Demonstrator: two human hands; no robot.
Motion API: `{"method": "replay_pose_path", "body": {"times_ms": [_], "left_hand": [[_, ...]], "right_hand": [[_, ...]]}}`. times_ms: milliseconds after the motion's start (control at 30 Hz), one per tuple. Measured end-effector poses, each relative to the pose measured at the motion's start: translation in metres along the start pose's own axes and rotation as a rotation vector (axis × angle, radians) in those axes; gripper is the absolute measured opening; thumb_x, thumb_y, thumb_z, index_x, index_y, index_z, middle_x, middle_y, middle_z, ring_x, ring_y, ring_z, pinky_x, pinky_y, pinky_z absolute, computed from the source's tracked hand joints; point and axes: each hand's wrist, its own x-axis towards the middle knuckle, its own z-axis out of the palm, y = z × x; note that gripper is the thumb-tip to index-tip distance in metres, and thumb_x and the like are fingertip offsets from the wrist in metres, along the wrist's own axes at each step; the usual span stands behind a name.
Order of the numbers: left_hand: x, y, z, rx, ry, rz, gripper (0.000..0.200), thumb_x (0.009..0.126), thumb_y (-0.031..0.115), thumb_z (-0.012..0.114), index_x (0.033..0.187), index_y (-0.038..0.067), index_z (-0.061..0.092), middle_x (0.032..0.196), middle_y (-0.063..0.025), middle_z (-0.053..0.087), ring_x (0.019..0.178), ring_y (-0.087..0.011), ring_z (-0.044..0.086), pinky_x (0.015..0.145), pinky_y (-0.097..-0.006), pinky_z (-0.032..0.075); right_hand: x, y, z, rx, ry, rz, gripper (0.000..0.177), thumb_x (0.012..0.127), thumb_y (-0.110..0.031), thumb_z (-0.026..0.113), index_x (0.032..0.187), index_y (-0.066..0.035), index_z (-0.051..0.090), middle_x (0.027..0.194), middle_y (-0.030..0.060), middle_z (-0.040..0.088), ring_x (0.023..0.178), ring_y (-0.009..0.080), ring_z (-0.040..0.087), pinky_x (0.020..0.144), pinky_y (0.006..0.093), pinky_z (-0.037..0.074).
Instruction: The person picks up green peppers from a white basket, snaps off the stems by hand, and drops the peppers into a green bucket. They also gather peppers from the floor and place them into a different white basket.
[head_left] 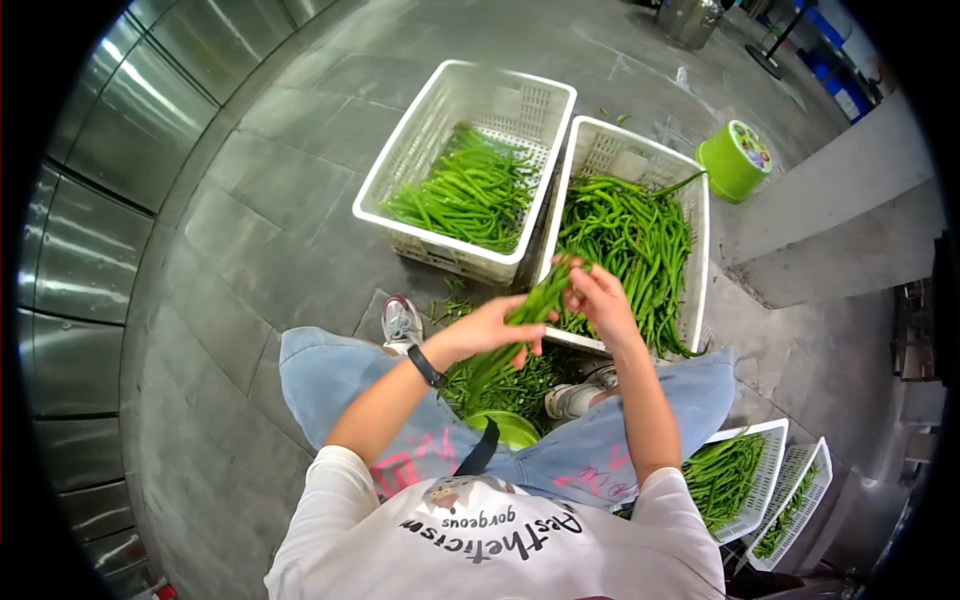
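My left hand point(492, 328) is closed around a bunch of long thin green peppers point(541, 303), which slants up to the right in front of my knees. At the upper end of that bunch, the fingers of my right hand point(600, 298) pinch together; the exact piece between them is too small to make out. Just beyond my hands stands a white crate point(703, 262) heaped with long green peppers point(625, 235). To its left, a second white crate point(460, 245) holds a lower pile of straighter green peppers point(470, 188).
Green trimmings point(520, 385) lie between my feet by a green basin point(505, 428). A lime-green bucket point(728, 165) stands near a grey pillar point(830, 215). At lower right are two white baskets point(770, 470) of green peppers. Metal panels point(75, 350) line the left.
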Motion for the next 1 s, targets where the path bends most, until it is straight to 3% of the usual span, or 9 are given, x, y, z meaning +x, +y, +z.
{"method": "replay_pose_path", "body": {"times_ms": [100,167,267,400,500,567,700,867,1000], "left_hand": [[0.005,-0.014,0.004,-0.071,0.048,-0.017,0.039,0.093,0.016,0.055,0.128,0.002,0.046,0.094,-0.0111,0.064,0.074,-0.0162,0.063,0.064,-0.0291,0.052],[0.007,-0.013,0.002,-0.092,0.077,0.085,0.036,0.093,0.017,0.055,0.125,0.002,0.047,0.097,-0.0117,0.064,0.075,-0.0173,0.063,0.065,-0.0291,0.052],[0.006,-0.009,-0.001,-0.095,0.126,0.067,0.030,0.093,0.018,0.055,0.116,0.001,0.049,0.097,-0.0128,0.064,0.075,-0.0176,0.064,0.063,-0.0277,0.051],[0.011,-0.014,0.001,-0.010,0.160,0.108,0.021,0.091,0.017,0.058,0.103,0.002,0.050,0.079,-0.0069,0.058,0.060,-0.0120,0.054,0.053,-0.0258,0.043],[0.010,-0.012,0.002,0.055,0.130,0.130,0.021,0.090,0.014,0.058,0.106,0.001,0.052,0.078,-0.0066,0.058,0.058,-0.0108,0.054,0.051,-0.0253,0.043],[0.008,-0.007,0.005,0.088,0.185,0.095,0.020,0.088,0.010,0.060,0.105,0.000,0.055,0.076,-0.0043,0.058,0.057,-0.0095,0.053,0.051,-0.0236,0.043],[0.001,-0.010,0.006,0.132,0.138,0.086,0.014,0.086,0.009,0.063,0.097,0.000,0.059,0.075,-0.0029,0.058,0.055,-0.0085,0.052,0.050,-0.0230,0.042],[-0.009,-0.007,0.010,0.003,0.107,0.068,0.014,0.087,0.012,0.064,0.091,0.001,0.058,0.073,-0.0054,0.059,0.054,-0.0102,0.053,0.050,-0.0237,0.042],[-0.008,-0.005,0.008,-0.055,0.119,0.091,0.015,0.086,0.014,0.065,0.090,0.002,0.057,0.073,-0.0056,0.059,0.056,-0.0111,0.053,0.051,-0.0239,0.042]], "right_hand": [[-0.003,-0.004,-0.006,-0.080,-0.090,-0.002,0.017,0.089,-0.012,0.059,0.104,-0.004,0.061,0.066,-0.0050,0.049,0.056,0.0039,0.041,0.050,0.0194,0.031],[-0.009,-0.006,-0.002,-0.142,-0.067,0.021,0.016,0.085,-0.011,0.064,0.099,-0.004,0.061,0.071,-0.0025,0.057,0.058,0.0047,0.045,0.051,0.0194,0.035],[-0.010,0.007,-0.004,-0.240,-0.146,0.043,0.011,0.084,-0.010,0.066,0.091,-0.005,0.058,0.074,-0.0018,0.059,0.062,0.0048,0.051,0.055,0.0193,0.039],[-0.016,0.009,0.000,-0.180,-0.211,-0.010,0.012,0.086,-0.013,0.066,0.090,-0.007,0.057,0.078,-0.0041,0.058,0.066,0.0027,0.049,0.057,0.0187,0.038],[-0.022,-0.001,0.000,-0.280,-0.115,-0.094,0.011,0.086,-0.013,0.067,0.087,-0.006,0.059,0.077,-0.0050,0.057,0.067,0.0006,0.048,0.057,0.0179,0.036],[-0.024,-0.005,0.000,-0.365,-0.091,-0.032,0.011,0.086,-0.014,0.066,0.086,-0.004,0.060,0.070,-0.0037,0.058,0.061,0.0021,0.049,0.053,0.0180,0.036],[-0.024,0.007,0.002,-0.244,-0.181,0.076,0.016,0.088,-0.018,0.064,0.090,-0.003,0.060,0.069,0.0016,0.060,0.056,0.0069,0.054,0.049,0.0195,0.042],[-0.025,0.031,0.000,0.377,-0.267,0.253,0.010,0.090,-0.013,0.060,0.092,-0.003,0.059,0.068,0.0038,0.060,0.053,0.0082,0.051,0.045,0.0202,0.036],[-0.024,0.034,0.003,0.502,-0.243,0.271,0.013,0.089,-0.012,0.060,0.095,-0.001,0.057,0.070,0.0041,0.056,0.053,0.0078,0.045,0.052,0.0218,0.036]]}}
